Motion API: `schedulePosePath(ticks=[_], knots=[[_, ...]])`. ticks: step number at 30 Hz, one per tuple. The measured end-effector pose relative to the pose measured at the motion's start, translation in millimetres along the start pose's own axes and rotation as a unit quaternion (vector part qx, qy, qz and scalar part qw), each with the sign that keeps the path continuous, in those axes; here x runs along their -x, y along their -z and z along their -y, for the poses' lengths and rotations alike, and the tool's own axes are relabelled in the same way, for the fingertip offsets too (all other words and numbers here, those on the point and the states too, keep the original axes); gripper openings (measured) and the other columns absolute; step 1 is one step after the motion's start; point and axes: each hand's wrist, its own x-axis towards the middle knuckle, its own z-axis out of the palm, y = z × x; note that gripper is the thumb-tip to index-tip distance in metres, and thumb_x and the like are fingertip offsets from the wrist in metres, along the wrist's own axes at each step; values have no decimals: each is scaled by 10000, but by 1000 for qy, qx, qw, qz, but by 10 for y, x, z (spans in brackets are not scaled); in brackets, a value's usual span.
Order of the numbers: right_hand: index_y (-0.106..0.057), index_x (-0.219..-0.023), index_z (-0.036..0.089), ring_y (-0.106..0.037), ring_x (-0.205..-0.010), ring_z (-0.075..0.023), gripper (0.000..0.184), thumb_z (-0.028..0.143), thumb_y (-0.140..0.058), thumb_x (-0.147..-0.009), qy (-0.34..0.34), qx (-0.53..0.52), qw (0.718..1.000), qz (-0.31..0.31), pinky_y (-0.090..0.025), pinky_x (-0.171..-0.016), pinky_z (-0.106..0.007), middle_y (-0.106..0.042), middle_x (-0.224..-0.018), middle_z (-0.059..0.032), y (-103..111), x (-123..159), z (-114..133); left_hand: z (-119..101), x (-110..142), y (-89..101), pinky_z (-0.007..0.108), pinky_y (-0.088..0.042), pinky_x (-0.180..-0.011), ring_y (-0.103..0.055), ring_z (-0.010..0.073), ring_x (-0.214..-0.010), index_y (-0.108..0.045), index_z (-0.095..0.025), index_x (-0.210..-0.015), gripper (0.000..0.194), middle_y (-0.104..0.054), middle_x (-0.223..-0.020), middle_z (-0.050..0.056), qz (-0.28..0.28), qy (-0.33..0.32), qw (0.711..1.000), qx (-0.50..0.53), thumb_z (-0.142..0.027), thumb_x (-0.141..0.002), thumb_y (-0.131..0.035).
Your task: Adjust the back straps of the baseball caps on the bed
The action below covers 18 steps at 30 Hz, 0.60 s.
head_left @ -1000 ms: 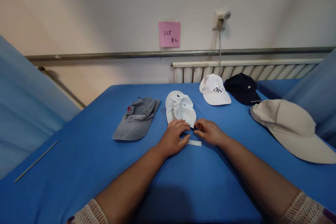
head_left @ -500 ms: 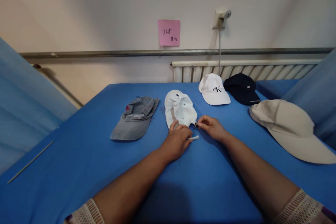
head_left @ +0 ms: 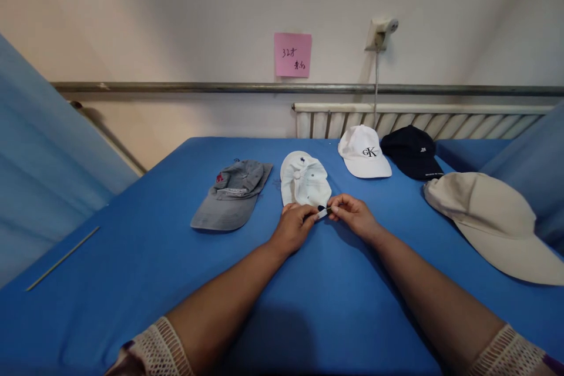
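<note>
A pale baseball cap [head_left: 311,185] with a small dark emblem lies on the blue-covered surface, its rear edge towards me. My left hand [head_left: 294,228] pinches the cap's white back strap [head_left: 322,214] between thumb and fingers. On the other side, my right hand [head_left: 353,215] is closed on the small buckle [head_left: 329,210] at the cap's rear edge. Strap end and buckle meet between my fingertips; whether the strap is through the buckle I cannot tell. Left of these, a grey cap [head_left: 231,202] rests with its brim towards me.
A white cap [head_left: 362,158], a navy cap [head_left: 409,153] and a large beige cap [head_left: 487,211] sit to the right. A thin stick [head_left: 64,258] lies at the left. Behind are a radiator [head_left: 317,123] and a metal rail [head_left: 211,87]; blue curtains [head_left: 39,176] hang at both sides.
My left hand has brought the loose strap end up and against the buckle. My right hand has kept its pinch there. The view has shifted slightly left.
</note>
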Motion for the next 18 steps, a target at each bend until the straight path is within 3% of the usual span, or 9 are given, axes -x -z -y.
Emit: schedulePosePath(ticks=[18], knots=[[-573, -740, 189, -612, -646, -110, 379, 531, -733, -702, -22, -21, 999, 27, -497, -626, -281, -669, -968, -48, -16, 13, -34, -28, 20, 13, 410, -341, -999, -628, 186, -931, -699, -243, -941, 186, -740, -925, 13, 18, -37, 997, -60, -244, -908, -516]])
